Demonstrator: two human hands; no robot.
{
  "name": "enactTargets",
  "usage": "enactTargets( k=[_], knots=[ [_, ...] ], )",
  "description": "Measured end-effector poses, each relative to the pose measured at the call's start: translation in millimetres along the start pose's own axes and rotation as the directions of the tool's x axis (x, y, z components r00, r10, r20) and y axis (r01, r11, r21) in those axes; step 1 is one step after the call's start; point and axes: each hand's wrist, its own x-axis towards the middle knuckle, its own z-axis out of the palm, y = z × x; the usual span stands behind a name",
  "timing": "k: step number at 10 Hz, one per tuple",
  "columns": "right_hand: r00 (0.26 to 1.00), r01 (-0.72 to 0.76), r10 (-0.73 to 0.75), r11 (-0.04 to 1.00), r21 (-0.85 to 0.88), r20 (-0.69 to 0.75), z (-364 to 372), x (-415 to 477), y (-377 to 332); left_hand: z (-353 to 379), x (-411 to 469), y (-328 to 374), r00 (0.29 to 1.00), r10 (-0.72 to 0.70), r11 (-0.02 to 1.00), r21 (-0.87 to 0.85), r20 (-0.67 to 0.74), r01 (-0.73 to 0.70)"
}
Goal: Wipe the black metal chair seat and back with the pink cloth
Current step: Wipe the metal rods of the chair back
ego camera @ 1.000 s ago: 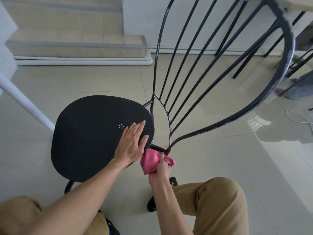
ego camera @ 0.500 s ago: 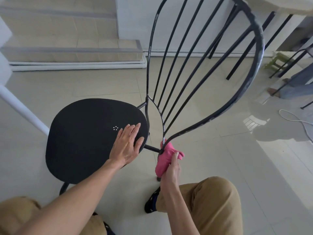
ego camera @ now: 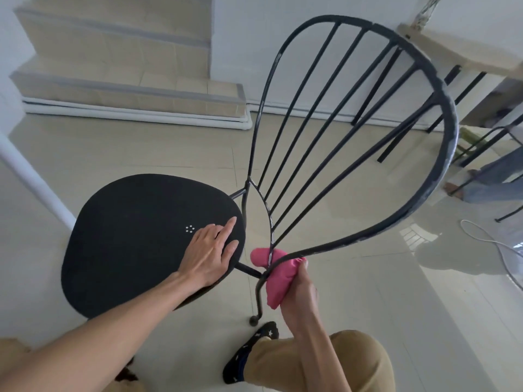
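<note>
The black metal chair stands below me, its round seat (ego camera: 135, 239) at centre left and its hooped back with thin rods (ego camera: 441, 131) rising to the right. My left hand (ego camera: 210, 254) lies flat on the seat's right edge, fingers spread, holding nothing. The pink cloth (ego camera: 278, 281) is bunched around the lowest part of the back frame, where the hoop meets the rear leg. My right hand (ego camera: 301, 297) grips the cloth from below and presses it against that bar.
Tiled steps (ego camera: 127, 83) rise at the back left, with a white wall behind them. A table edge (ego camera: 464, 52) and black legs stand at the upper right. A white cable (ego camera: 492, 244) lies on the glossy floor at the right. My knee (ego camera: 348, 360) and shoe (ego camera: 252, 349) are below.
My right hand carried the pink cloth from beside the seat's edge rightward onto the base of the back frame and wrapped it around the bar. My left hand stayed on the seat.
</note>
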Motion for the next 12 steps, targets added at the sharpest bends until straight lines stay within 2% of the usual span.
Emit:
enactTargets(
  k=[1, 2, 3, 4, 5, 6, 7, 8, 9, 10, 11, 12],
  knots=[
    [0.958, 0.012, -0.070, 0.978, 0.207, 0.278, -12, 4, -11, 1, 16, 5, 0.999, 0.006, 1.000, -0.008, -0.037, -0.007],
    [0.911, -0.021, -0.081, 0.970, 0.243, 0.405, -15, 4, -18, 13, 19, 6, 1.000, -0.016, 1.000, 0.024, 0.009, 0.015],
    [0.899, -0.040, -0.007, 0.994, 0.098, 0.439, -19, 21, -17, 21, 15, 6, 0.998, -0.004, 0.993, 0.119, 0.057, -0.003],
    [0.930, -0.129, 0.151, 0.988, -0.086, 0.336, -16, 35, -24, 20, 16, 7, 0.997, -0.016, 0.993, 0.115, 0.077, 0.007],
    [0.940, -0.079, 0.190, 0.929, -0.361, 0.283, -3, 47, -38, 18, 14, 10, 0.995, -0.028, 0.991, 0.132, 0.099, 0.015],
    [0.963, -0.087, 0.201, 0.860, -0.502, 0.179, 12, 56, -41, 17, 13, 11, 0.994, -0.030, 0.990, 0.143, 0.104, 0.015],
    [0.976, -0.128, 0.187, 0.909, -0.396, 0.113, 20, 55, -36, 18, 13, 10, 0.995, -0.029, 0.990, 0.143, 0.096, 0.015],
    [0.978, -0.165, 0.179, 0.978, -0.127, 0.107, 21, 49, -23, 16, 14, 10, 0.995, -0.034, 0.990, 0.136, 0.097, 0.020],
    [0.973, -0.226, 0.218, 0.967, 0.120, 0.077, 18, 40, -5, 15, 13, 10, 0.995, -0.038, 0.991, 0.133, 0.095, 0.026],
    [0.963, -0.262, 0.212, 0.887, 0.380, 0.168, 9, 24, 10, 15, 13, 10, 0.995, -0.043, 0.992, 0.124, 0.095, 0.031],
    [0.924, -0.348, 0.186, 0.768, 0.537, 0.334, -7, 12, 14, 17, 13, 9, 0.995, -0.042, 0.991, 0.130, 0.090, 0.030],
    [0.892, -0.383, 0.162, 0.765, 0.517, 0.421, -17, 14, 12, 17, 12, 10, 0.996, -0.040, 0.991, 0.129, 0.085, 0.029]
  ],
)
